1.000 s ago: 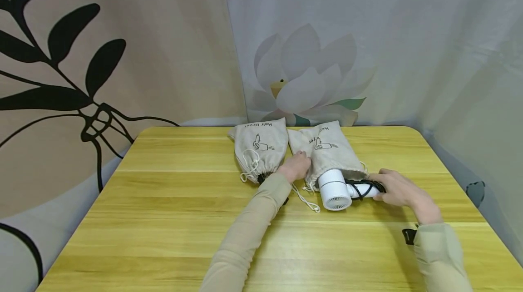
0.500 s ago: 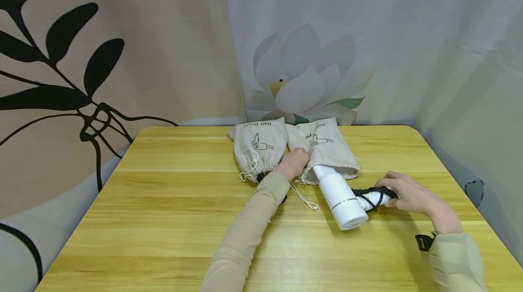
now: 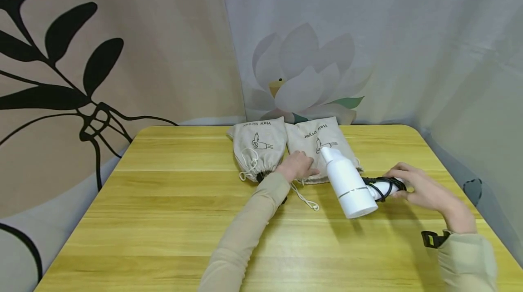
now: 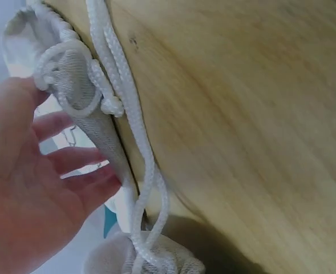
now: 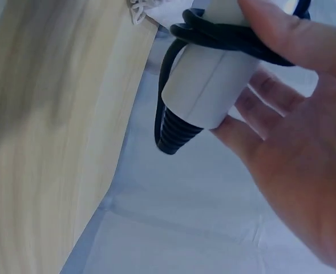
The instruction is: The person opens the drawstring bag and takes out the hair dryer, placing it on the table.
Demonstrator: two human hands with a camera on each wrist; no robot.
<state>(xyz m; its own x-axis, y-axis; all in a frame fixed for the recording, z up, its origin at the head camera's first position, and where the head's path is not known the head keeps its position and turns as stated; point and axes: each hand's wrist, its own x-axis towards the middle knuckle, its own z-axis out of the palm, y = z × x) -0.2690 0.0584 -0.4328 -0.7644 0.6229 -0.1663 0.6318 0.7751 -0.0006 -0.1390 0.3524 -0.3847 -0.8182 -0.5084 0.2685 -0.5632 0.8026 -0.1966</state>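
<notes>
My right hand [image 3: 425,190] grips the handle of a white hair dryer [image 3: 347,183] and holds it above the table, its narrow end pointing back and left. A black cord [image 5: 213,34] is wound round the handle, as the right wrist view shows. Behind the dryer, a flat-looking cloth drawstring bag [image 3: 314,140] printed "Hair Dryer" lies on the table. My left hand [image 3: 296,165] rests at that bag's near left side, its fingers relaxed against the cloth. Left of it sits a second, fuller drawstring bag [image 3: 261,144] with the same print.
White drawstrings [image 3: 304,196] trail across the wooden table [image 3: 163,219] near my left hand. Something black [image 3: 260,176] shows at the fuller bag's mouth. A printed curtain [image 3: 184,56] hangs behind the table's far edge.
The hair dryer has come out of the right bag, moving right and then up, in my right hand. The bag has flattened. My left hand has stayed by it, its thumb now spread.
</notes>
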